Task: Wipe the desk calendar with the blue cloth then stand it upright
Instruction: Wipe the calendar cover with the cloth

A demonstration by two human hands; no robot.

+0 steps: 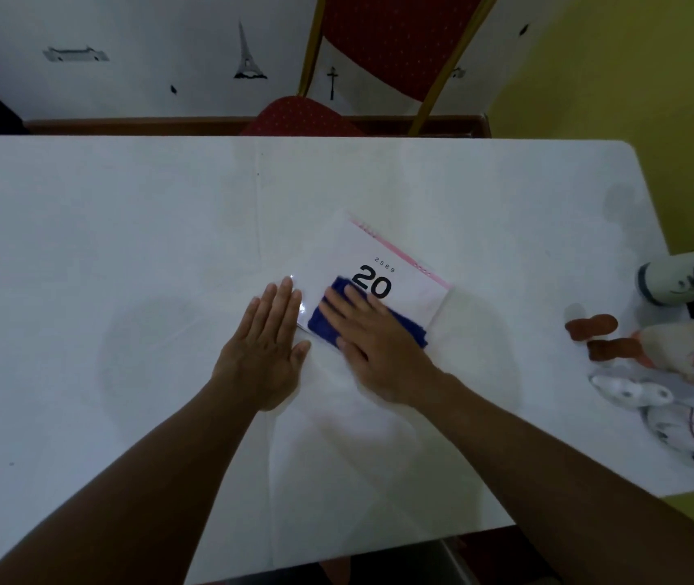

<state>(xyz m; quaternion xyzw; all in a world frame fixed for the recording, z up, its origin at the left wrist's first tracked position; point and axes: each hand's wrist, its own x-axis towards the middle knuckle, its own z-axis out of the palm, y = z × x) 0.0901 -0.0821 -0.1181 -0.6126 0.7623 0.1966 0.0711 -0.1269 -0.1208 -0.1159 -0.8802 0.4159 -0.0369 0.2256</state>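
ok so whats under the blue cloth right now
The desk calendar lies flat beneath the blue cloth, its big "20" partly showing. The right hand presses on the cloth; whatever is printed lower on the page is covered.

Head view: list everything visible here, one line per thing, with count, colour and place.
table: one, white, fills the view
desk calendar: one, white with pink binding, lying flat, centre
blue cloth: one, on the calendar under the right hand
chair: one, red with gold frame, behind the table
soft toys: a cluster, mostly white, right table edge; count unclear
left hand: flat beside the calendar's edge
right hand: flat, pressing the cloth
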